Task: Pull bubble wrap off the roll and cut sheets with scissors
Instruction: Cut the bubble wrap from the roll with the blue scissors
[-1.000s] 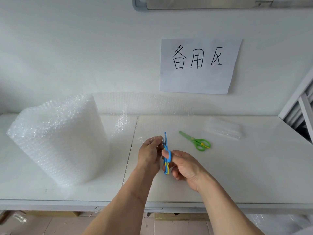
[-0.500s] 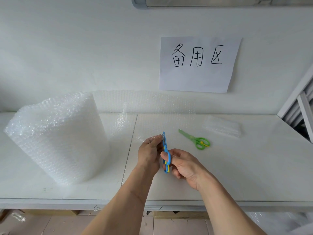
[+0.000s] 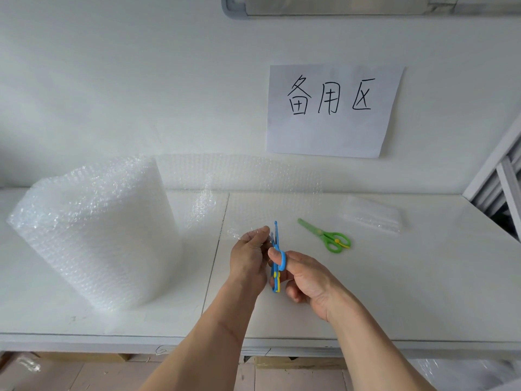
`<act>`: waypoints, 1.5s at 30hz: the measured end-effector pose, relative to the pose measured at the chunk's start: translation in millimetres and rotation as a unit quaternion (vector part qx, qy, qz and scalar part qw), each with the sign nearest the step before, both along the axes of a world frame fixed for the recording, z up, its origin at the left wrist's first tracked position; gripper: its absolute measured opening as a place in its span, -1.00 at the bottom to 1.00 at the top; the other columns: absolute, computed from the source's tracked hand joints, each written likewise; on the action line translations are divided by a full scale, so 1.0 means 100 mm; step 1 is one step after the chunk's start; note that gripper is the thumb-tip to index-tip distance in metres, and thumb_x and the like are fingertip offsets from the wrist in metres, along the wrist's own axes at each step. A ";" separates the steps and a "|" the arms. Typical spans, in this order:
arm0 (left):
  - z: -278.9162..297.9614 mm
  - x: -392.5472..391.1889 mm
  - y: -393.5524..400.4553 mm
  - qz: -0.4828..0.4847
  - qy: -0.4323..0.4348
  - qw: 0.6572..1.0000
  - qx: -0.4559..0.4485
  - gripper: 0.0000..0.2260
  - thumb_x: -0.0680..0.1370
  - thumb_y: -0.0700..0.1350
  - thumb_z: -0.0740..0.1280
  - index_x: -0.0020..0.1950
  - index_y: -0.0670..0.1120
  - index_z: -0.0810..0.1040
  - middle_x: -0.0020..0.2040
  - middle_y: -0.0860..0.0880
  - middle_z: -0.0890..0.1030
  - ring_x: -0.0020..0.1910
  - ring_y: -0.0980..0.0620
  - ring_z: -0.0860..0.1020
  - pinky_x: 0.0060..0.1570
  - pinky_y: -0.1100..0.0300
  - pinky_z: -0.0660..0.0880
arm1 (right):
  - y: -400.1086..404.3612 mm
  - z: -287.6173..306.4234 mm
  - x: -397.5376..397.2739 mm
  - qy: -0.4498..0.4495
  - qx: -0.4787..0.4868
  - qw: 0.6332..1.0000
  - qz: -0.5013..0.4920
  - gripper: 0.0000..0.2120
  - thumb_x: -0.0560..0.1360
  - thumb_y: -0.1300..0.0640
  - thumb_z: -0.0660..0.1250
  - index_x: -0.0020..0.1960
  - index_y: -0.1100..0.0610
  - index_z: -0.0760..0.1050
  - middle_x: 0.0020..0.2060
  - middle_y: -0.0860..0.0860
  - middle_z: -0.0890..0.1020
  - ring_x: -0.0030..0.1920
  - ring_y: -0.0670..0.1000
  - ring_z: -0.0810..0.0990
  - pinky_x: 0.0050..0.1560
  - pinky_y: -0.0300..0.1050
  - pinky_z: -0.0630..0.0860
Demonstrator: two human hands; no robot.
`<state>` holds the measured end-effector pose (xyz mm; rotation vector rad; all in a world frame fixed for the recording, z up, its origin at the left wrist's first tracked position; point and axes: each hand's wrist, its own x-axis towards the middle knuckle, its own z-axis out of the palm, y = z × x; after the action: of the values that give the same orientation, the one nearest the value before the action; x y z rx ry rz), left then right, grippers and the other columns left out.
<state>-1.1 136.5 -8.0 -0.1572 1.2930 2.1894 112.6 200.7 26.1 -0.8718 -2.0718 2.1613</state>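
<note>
A big roll of clear bubble wrap point(image 3: 95, 232) stands on the left of the white table point(image 3: 394, 292). Its loose sheet point(image 3: 253, 187) runs right along the back wall and forward over the table. My left hand point(image 3: 248, 258) pinches the near edge of that sheet. My right hand point(image 3: 304, 280) holds blue scissors point(image 3: 275, 258), thumb through one loop, with the blades pointing up and away right beside the left fingertips. How far the blades are apart is hard to tell.
Green scissors point(image 3: 327, 235) lie on the table right of my hands. A folded stack of bubble wrap pieces point(image 3: 372, 217) sits further back right. A paper sign point(image 3: 332, 111) hangs on the wall. A white frame point(image 3: 504, 182) stands at the far right.
Both hands stay nearly in place. The blue scissors have crept slightly forward along the sheet edge beside my left fingers.
</note>
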 end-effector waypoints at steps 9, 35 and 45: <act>0.01 0.00 0.01 0.010 -0.028 1.000 -0.004 -0.87 0.48 -0.18 0.48 -0.19 -0.18 0.58 -0.33 -0.07 0.45 -0.26 -0.05 0.43 -0.04 -0.04 0.54 | -0.02 0.01 0.01 0.000 0.019 1.000 0.017 -0.56 0.40 -0.27 0.39 -0.06 0.12 0.60 -0.32 0.05 0.68 -0.56 -0.06 0.31 -0.52 -0.26 0.24; -0.03 0.02 -0.01 -0.001 -0.005 1.000 0.004 -0.88 0.50 -0.21 0.45 -0.20 -0.18 0.56 -0.38 -0.05 0.49 -0.36 0.00 0.45 -0.07 -0.01 0.46 | 0.02 -0.06 -0.05 0.021 0.005 1.000 -0.012 -0.68 0.38 -0.15 0.49 -0.12 0.09 0.56 -0.39 0.07 0.62 -0.53 -0.02 0.20 -0.55 -0.23 0.14; -0.01 0.03 -0.04 -0.014 -0.006 1.000 0.020 -0.92 0.52 -0.23 0.43 -0.14 -0.21 0.58 -0.32 -0.07 0.57 -0.28 -0.02 0.56 -0.09 0.04 0.53 | 0.04 -0.06 -0.07 0.014 0.010 1.000 -0.016 -0.66 0.36 -0.19 0.49 -0.14 0.08 0.57 -0.34 0.08 0.63 -0.57 -0.05 0.23 -0.55 -0.26 0.16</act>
<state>1.8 132.2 -9.4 -0.1351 1.2368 2.1853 105.6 204.7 20.4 -0.8617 -2.0487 2.1213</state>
